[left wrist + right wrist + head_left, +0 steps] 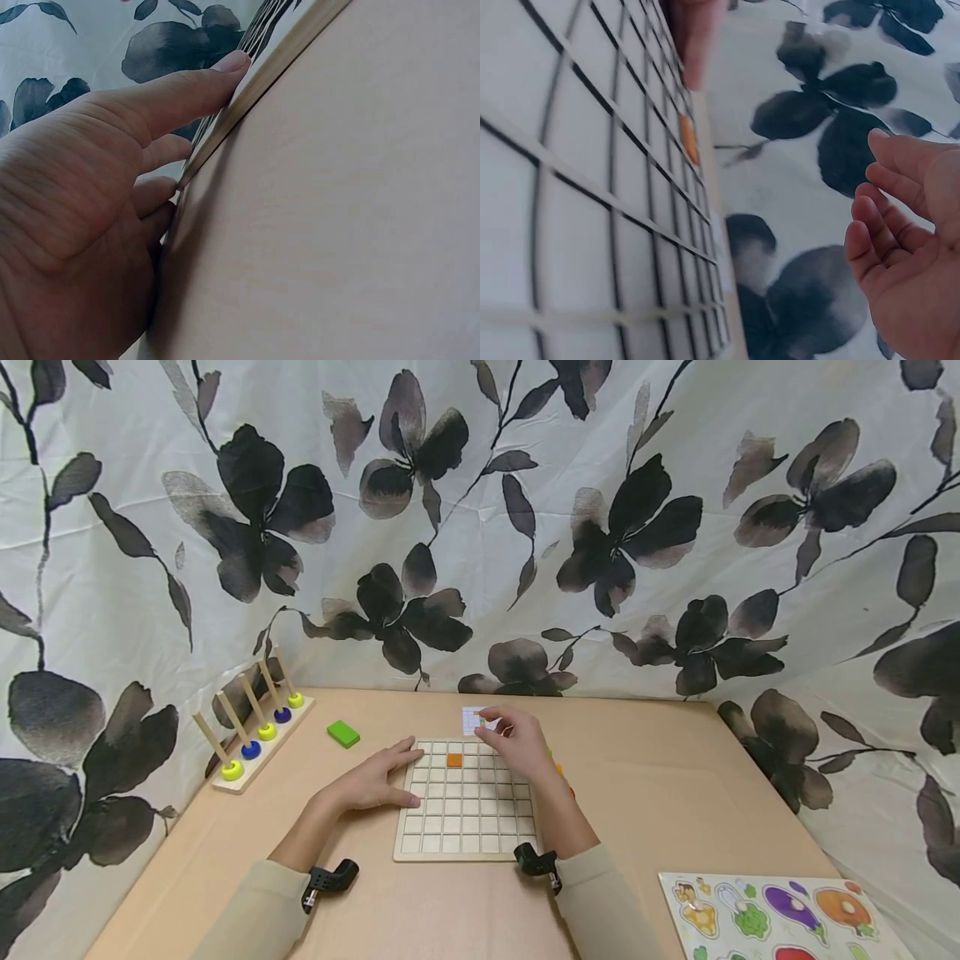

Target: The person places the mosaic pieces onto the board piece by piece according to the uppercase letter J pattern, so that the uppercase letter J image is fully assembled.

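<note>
A white grid board (461, 823) with a pale wooden rim lies on the table, one orange square tile (454, 760) in a cell near its far edge. My left hand (371, 783) rests at the board's left edge; in the left wrist view the thumb (180, 94) lies on the rim. Over the board's far right corner hovers my right hand (521, 745), beside a small printed card (470, 719). Its fingers (881, 244) are loosely bent with nothing between them in the right wrist view. The right forearm hides part of the board.
At the left stands a peg rack (268, 745) with yellow and blue rings. A green block (343, 734) lies between rack and board. Small coloured pieces (559, 770) peek out beside the right forearm. A vegetable picture board (720, 935) sits at the front right.
</note>
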A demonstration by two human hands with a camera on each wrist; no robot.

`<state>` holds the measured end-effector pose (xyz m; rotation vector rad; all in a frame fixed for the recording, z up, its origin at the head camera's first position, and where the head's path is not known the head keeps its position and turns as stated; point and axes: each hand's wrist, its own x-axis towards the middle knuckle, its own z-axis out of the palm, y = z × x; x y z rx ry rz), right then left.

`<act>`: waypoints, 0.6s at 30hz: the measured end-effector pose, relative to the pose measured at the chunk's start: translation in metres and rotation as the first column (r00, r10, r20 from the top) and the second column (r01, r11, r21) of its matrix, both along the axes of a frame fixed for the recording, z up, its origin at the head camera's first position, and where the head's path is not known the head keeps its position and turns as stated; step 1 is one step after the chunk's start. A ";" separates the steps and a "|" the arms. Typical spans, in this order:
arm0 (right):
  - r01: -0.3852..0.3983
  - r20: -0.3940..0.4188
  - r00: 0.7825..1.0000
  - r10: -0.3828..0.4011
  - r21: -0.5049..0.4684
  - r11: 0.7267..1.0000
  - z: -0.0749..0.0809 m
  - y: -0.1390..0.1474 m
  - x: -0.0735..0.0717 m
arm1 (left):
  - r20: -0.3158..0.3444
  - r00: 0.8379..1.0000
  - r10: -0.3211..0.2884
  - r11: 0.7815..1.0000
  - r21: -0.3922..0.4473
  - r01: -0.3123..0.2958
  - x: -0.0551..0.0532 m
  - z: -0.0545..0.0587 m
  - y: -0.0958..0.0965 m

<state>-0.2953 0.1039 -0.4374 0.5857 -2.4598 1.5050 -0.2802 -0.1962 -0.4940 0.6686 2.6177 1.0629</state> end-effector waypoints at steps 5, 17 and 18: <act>0.045 -0.001 0.999 -0.045 0.031 0.999 0.009 0.018 0.002 | 0.003 1.000 0.002 1.000 -0.003 -0.002 0.001 0.001 0.002; 0.030 0.080 0.996 -0.041 0.132 0.991 0.008 0.061 -0.003 | 0.008 1.000 0.011 1.000 -0.009 -0.011 0.002 0.001 0.001; 0.023 0.083 0.996 -0.036 0.150 0.988 0.008 0.065 -0.003 | 0.006 1.000 0.011 1.000 -0.010 -0.011 0.002 0.001 0.001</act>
